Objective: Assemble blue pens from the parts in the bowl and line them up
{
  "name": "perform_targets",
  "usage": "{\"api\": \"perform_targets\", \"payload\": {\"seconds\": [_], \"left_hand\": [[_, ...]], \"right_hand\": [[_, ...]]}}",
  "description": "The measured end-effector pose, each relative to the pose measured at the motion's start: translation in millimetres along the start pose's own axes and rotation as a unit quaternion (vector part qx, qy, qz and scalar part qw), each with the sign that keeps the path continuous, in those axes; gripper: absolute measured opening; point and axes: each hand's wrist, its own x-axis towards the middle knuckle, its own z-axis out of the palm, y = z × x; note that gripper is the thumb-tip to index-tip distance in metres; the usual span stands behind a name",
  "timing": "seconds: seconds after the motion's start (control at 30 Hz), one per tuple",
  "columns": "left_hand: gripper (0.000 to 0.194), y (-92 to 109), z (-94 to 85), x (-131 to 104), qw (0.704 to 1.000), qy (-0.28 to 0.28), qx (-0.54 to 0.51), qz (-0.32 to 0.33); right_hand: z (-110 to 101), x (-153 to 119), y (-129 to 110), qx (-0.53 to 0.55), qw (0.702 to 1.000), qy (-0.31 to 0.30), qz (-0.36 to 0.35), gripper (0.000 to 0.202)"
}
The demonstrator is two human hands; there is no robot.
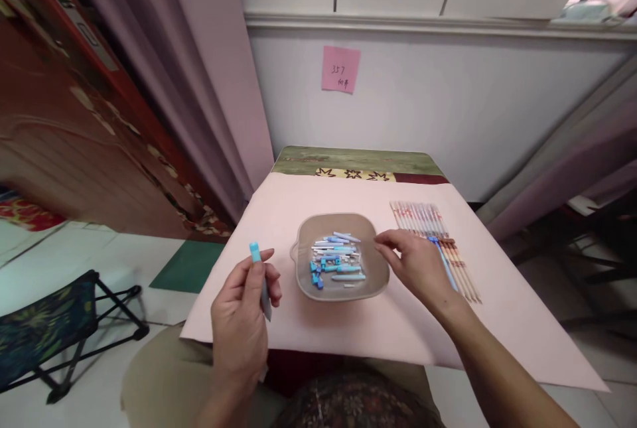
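Observation:
My left hand (243, 308) is closed around a pen (255, 253) with a light blue top end and a greyish tip pointing down. It is left of a beige plastic basin (338, 292), above the pink table cover. My right hand (411, 259) is at the basin's right rim, thumb and index finger pinched together. Whatever lies between those fingertips, if anything, is too small to make out. Inside the basin are several blue and white pen barrels (348, 277), small blue pieces (317, 277) and thin white parts.
Right of the basin lie a row of pens with clear and reddish parts (421, 219), several beige pens (462, 275) and one blue pen (448, 265). A pink note (341, 70) hangs on the wall behind the table. A folding stool (54, 328) stands at left.

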Motion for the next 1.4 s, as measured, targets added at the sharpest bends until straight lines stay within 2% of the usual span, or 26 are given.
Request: {"api": "perform_targets", "payload": {"seconds": [0.07,0.17,0.27,0.43,0.53,0.67,0.93,1.07,1.27,1.4], "left_hand": [[0.029,-4,-1.5,0,0.999,-0.035,0.032,-0.016],[0.033,-13,-0.6,-4,0.993,-0.09,0.04,-0.059],[0.035,-17,0.0,-5,0.99,-0.109,0.029,-0.086],[0.031,-15,1.5,-3,0.992,-0.1,0.019,-0.071],[0.026,-17,4.1,-3,0.991,-0.107,0.011,-0.084],[0.028,-18,6.5,-4,0.989,-0.108,0.0,-0.097],[0.038,-15,7.7,-4,0.993,-0.08,0.007,-0.083],[0.033,-15,7.7,-4,0.993,-0.074,-0.013,-0.093],[0.028,-17,6.6,-3,0.992,-0.064,-0.027,-0.108],[0.03,-18,9.1,-6,0.991,-0.067,-0.028,-0.116]], "right_hand": [[7,8,-3,-0.108,0.99,-0.08,-0.03,0.018],[24,16,-13,-0.214,0.955,-0.191,-0.075,0.019],[37,23,-17,-0.274,0.926,-0.239,-0.105,0.023],[39,32,-14,-0.297,0.913,-0.253,-0.12,0.021],[41,33,-14,-0.304,0.907,-0.263,-0.126,0.016],[48,32,-16,-0.302,0.901,-0.279,-0.137,0.018],[62,28,-23,-0.287,0.895,-0.313,-0.139,0.015],[50,33,-21,-0.285,0.901,-0.302,-0.126,0.018],[16,41,-14,-0.287,0.928,-0.225,-0.082,0.023],[18,35,-16,-0.276,0.925,-0.241,-0.097,0.023]]}}
